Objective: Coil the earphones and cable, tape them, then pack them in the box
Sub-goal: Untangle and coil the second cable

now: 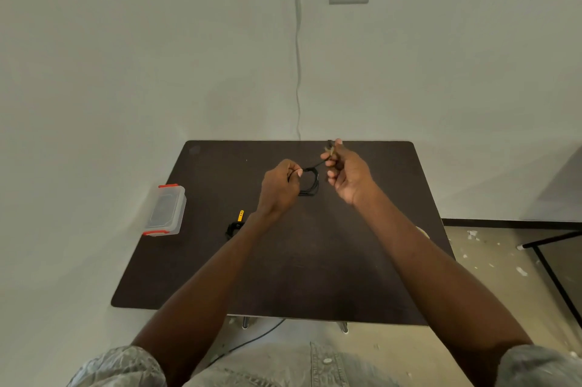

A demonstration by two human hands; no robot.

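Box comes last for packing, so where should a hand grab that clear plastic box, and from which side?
Grip the box across its long clear side walls, coming from above. It lies flat at the table's left edge, red latches on both short ends, so the long sides are free.

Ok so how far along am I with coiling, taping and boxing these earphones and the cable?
Early on. The left hand holds a black coil above the table while the right hand pinches its free end, so coiling is in hand. A black and yellow item lies near the left forearm; I can't identify it. No tape is applied that I can see. The clear box sits closed, so packing remains.
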